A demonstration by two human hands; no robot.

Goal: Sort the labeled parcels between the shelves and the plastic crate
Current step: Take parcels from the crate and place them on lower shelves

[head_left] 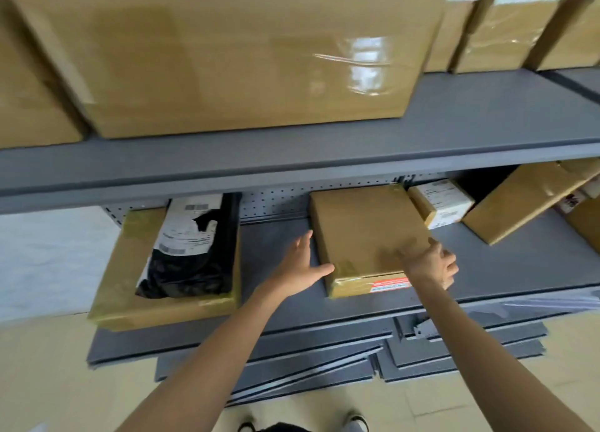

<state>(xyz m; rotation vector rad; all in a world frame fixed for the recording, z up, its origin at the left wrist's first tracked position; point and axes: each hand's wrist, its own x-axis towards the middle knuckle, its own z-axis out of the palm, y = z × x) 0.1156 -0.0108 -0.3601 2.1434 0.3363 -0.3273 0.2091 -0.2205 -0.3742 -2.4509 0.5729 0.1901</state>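
Note:
A flat brown cardboard parcel (363,230) with a red sticker on its front edge lies on the lower grey shelf (519,262). My left hand (300,266) is spread open beside the parcel's left front corner, thumb touching it. My right hand (430,264) rests open on the parcel's right front corner, fingers apart. Neither hand grips it. To the left, a black plastic mailer (191,253) with a white label lies on top of another brown box (136,288). The plastic crate is out of sight.
The upper shelf (454,132) holds a large taped box (227,58) and several smaller ones. At the lower shelf's right stand a small labeled box (444,204) and a tilted brown box (522,201). Loose grey shelf panels (324,360) lie on the floor below.

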